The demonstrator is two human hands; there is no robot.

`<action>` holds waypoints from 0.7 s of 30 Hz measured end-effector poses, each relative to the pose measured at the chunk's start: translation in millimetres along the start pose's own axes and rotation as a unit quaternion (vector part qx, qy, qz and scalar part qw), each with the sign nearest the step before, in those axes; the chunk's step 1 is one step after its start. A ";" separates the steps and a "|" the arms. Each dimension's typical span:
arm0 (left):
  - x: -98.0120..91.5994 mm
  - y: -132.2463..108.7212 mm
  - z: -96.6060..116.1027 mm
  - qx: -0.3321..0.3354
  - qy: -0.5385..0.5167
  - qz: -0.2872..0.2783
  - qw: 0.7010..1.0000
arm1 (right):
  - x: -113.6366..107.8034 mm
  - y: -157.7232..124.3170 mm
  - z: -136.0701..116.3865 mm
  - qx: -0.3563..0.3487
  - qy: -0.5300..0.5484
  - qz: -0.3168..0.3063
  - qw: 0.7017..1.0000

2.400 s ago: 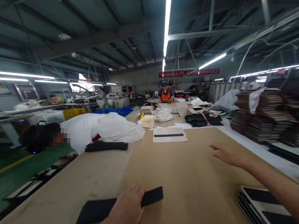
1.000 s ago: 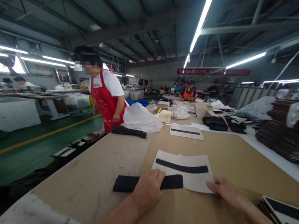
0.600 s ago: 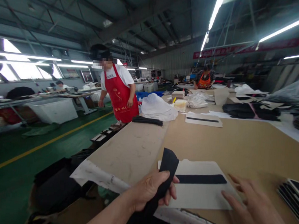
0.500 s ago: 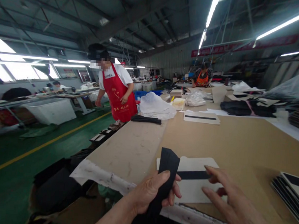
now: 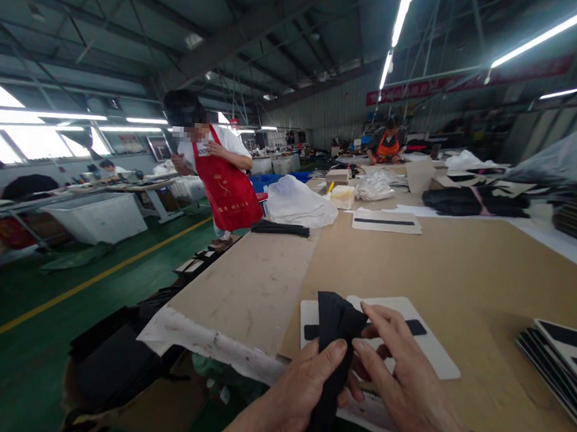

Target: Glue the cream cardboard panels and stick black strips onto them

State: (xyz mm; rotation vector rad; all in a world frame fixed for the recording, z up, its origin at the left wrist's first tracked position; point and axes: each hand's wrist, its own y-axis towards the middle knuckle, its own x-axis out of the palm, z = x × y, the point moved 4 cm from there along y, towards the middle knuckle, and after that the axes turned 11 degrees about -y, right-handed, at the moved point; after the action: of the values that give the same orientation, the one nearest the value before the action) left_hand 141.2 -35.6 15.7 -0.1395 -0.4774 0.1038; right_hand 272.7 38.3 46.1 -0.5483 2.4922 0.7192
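Note:
My left hand (image 5: 307, 390) is closed around a bundle of black fabric strips (image 5: 334, 336), held upright at the near table edge. The fingers of my right hand (image 5: 398, 376) pinch the top of the same bundle from the right. Just behind the hands a white card with a black strip on it (image 5: 427, 345) lies flat on the brown table (image 5: 461, 272).
A stack of white-and-black cards (image 5: 560, 360) lies at the right edge. A person in a red apron (image 5: 220, 179) stands at the table's left side near black strips (image 5: 280, 228) and a white bag (image 5: 299, 207). Another card (image 5: 386, 222) lies farther back. A second worker (image 5: 388, 144) is far behind.
My left hand lifted the black strips off the table and stood them upright. My right hand left the white card and came onto the bundle. The person in the apron straightened up.

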 end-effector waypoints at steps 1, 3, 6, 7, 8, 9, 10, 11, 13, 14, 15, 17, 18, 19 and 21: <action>0.8 0.9 -1.2 -0.001 -0.014 0.008 1.000 | -1.2 -0.9 -1.2 -0.004 0.007 0.018 1.000; 3.9 1.5 -1.2 0.001 -0.036 0.018 0.999 | -1.3 -3.2 -2.8 -0.002 0.057 0.035 0.998; 8.7 -0.6 -0.8 0.002 -0.042 0.024 0.999 | 10.8 -9.7 0.3 0.054 0.220 -0.029 0.973; 9.8 -1.7 -1.1 0.006 -0.037 0.022 0.999 | 16.7 -13.2 1.9 0.079 0.269 -0.056 0.958; 10.6 -2.9 -1.7 0.012 -0.029 0.017 0.999 | 22.5 -17.1 3.1 0.099 0.306 -0.079 0.944; 11.3 -4.2 -2.4 0.017 -0.016 0.009 1.000 | 27.6 -20.9 4.0 0.115 0.332 -0.094 0.931; 11.7 -5.7 -3.2 0.020 -0.001 -0.001 1.000 | 31.7 -24.5 4.5 0.128 0.354 -0.104 0.921; 11.9 -7.4 -3.9 0.017 0.018 -0.012 1.000 | 34.6 -27.6 4.4 0.141 0.377 -0.112 0.909; 11.0 -12.1 -3.7 -0.005 0.051 -0.031 0.998 | 35.0 -31.0 3.8 0.177 0.433 -0.123 0.875; 9.5 -15.3 -1.7 -0.017 0.067 -0.034 0.997 | 30.6 -30.5 4.1 0.197 0.458 -0.115 0.859; 7.1 -19.1 2.0 -0.027 0.088 -0.031 0.995 | 22.3 -28.3 5.7 0.217 0.473 -0.093 0.849; -0.3 -28.3 14.2 -0.035 0.155 -0.003 0.987 | -5.6 -19.1 12.7 0.246 0.482 -0.014 0.841; -4.6 -33.3 22.3 -0.031 0.209 0.016 0.977 | -23.5 -12.8 17.5 0.253 0.479 0.031 0.840; -8.4 -38.2 30.9 -0.024 0.276 0.032 0.960 | -42.0 -5.8 22.4 0.253 0.471 0.067 0.843; -13.4 -45.6 46.5 -0.002 0.419 0.047 0.907 | -74.5 10.3 30.0 0.241 0.443 0.090 0.859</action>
State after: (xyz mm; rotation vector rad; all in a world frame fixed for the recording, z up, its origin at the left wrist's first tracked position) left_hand 110.8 -77.2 57.8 -0.1948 0.3927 0.1258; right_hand 337.5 81.4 68.6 -0.5229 3.4383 -0.2133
